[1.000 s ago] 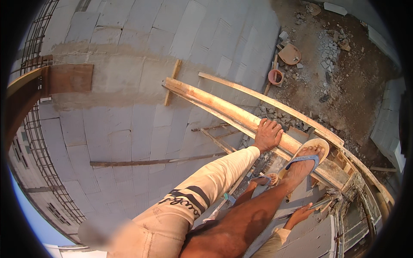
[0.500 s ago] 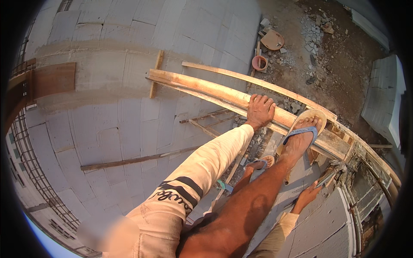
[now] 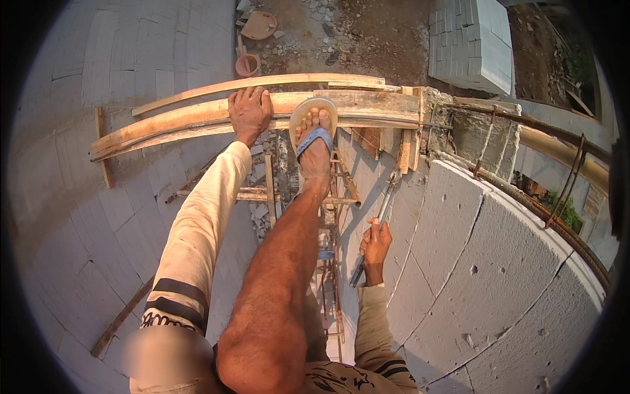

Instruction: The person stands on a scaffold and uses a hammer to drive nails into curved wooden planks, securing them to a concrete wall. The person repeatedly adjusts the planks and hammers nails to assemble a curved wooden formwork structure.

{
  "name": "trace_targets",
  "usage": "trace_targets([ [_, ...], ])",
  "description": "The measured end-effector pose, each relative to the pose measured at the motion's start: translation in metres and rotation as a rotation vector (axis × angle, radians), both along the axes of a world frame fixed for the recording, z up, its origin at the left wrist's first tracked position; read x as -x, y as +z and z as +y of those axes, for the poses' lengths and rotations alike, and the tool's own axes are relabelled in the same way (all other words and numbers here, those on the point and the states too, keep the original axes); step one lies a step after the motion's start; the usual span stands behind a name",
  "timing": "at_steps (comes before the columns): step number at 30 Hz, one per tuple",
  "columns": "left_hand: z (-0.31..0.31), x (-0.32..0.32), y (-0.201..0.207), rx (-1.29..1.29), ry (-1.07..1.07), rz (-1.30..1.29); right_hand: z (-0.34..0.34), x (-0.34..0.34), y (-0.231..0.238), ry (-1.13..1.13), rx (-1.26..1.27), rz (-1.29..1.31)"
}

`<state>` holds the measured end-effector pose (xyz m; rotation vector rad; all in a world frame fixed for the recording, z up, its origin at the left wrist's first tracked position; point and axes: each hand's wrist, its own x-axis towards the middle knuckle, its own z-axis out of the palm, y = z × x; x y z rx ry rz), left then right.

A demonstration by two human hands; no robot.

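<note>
Broken rubble lies far below a narrow foothold

Close beside the grey block wall, a long metal tool slants upward, the grip of the right hand clamped around its shaft. Its upper end is next to short wooden strips; I cannot tell whether they touch. Should that end slip under force, the arm could jerk and upset the person's balance, or a strip could come loose and drop.

Left of the tool, the timber beam spans the gap. The left hand is clasped over it, fingers hooked across its far edge, and a foot in a blue-strapped sandal rests on it. If the beam shifts or rolls, hand and foot would lose support together; the open sandal could also slide on the wood.

Farther right, bent steel bars stand where a sleeve might snag. Beyond the beam, a pink bucket stands on lower ground, where falling pieces could strike.
</note>
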<state>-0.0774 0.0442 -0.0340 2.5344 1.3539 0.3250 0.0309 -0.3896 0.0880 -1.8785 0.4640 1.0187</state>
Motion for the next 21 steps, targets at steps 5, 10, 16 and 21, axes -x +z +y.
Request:
trace_targets([
  [5, 0.001, 0.002, -0.003, -0.024, -0.01, 0.033, 0.015, 0.008, 0.022, -0.091, -0.075, -0.096],
  [10, 0.002, 0.003, -0.005, -0.021, -0.031, 0.041, 0.073, -0.009, 0.014, -0.334, -0.424, -0.193],
  [16, 0.0, 0.002, 0.0, -0.024, -0.057, 0.055, 0.121, -0.028, -0.05, -0.483, -0.345, -0.214],
  [21, 0.002, -0.001, -0.004, -0.042, -0.059, 0.033, 0.162, -0.061, -0.113, -0.637, -0.305, -0.669],
])
